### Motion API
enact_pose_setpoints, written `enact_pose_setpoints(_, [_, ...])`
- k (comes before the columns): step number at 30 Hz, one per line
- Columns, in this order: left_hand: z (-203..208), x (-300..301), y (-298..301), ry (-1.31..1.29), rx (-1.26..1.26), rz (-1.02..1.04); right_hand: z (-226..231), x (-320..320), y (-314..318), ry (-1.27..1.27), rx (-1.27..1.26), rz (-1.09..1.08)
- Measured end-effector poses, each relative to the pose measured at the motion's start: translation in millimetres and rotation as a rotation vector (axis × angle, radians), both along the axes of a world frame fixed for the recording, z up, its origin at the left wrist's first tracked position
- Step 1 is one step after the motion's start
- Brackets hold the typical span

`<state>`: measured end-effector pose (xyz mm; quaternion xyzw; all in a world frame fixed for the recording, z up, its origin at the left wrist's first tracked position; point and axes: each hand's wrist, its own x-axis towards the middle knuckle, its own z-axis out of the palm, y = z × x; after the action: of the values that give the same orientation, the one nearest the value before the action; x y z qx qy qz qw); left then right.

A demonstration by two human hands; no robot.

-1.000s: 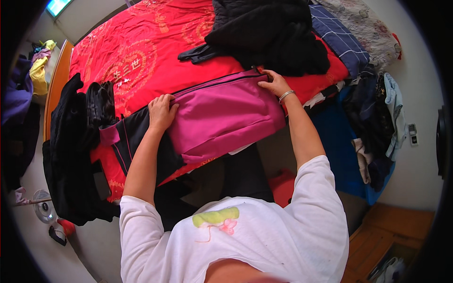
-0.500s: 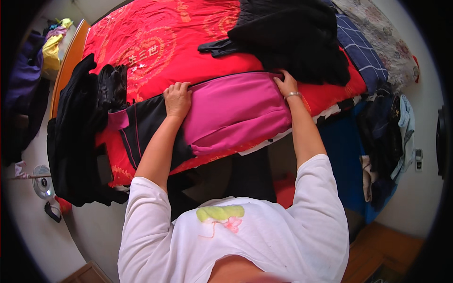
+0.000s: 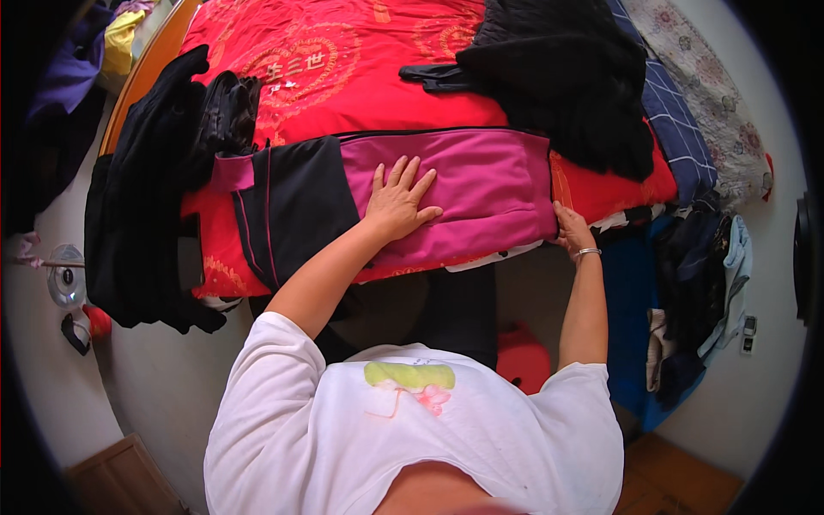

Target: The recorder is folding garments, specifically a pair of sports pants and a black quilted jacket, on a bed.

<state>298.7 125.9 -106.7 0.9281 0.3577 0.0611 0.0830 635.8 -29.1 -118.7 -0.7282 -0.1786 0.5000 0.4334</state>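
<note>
A magenta and black jacket (image 3: 485, 176) lies folded into a long strip along the bed's near edge. Its magenta collar end points left, next to a dark panel. My left hand (image 3: 397, 202) rests flat on the magenta cloth, fingers spread. At the strip's near right corner, my right hand (image 3: 572, 231) pinches the jacket's hem between thumb and fingers. The red patterned bedspread (image 3: 360, 94) spreads beneath the jacket.
Black clothes (image 3: 142, 197) hang over the bed's left corner. A black garment (image 3: 566, 77) lies at the back right, beside a blue checked cloth (image 3: 678, 112). More clothes (image 3: 695, 283) hang at the right. A red stool (image 3: 522, 356) stands below the bed edge.
My left hand has moved from the jacket's far edge onto its middle and flattened. My right hand has slid from the far right corner to the near one. The jacket lies flatter.
</note>
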Motion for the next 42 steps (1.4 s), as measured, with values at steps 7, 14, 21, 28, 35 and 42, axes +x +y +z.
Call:
enact_pose_setpoints(7, [19,4,-59,-0.125,-0.023,-0.166,12,-20,-11,0.416,0.360,-0.098])
enact_pose_setpoints(14, [13,-16,-96,-0.267,-0.062,-0.190,81,-79,18,0.283,0.686,0.007])
enact_pose_setpoints(21, [57,-91,-96,-0.601,-0.246,-0.160,133,-205,64,-0.908,0.287,0.605])
enact_pose_setpoints(28, [53,-185,-87,-0.885,-0.356,0.295,51,-284,78,-1.432,0.430,0.917])
enact_pose_setpoints(35, [54,-203,-74,-0.988,-0.398,0.403,71,-281,63,-1.388,0.621,0.884])
enact_pose_setpoints(42, [66,-134,-32,-0.861,-0.572,0.272,59,-282,61,-1.302,0.709,0.823])
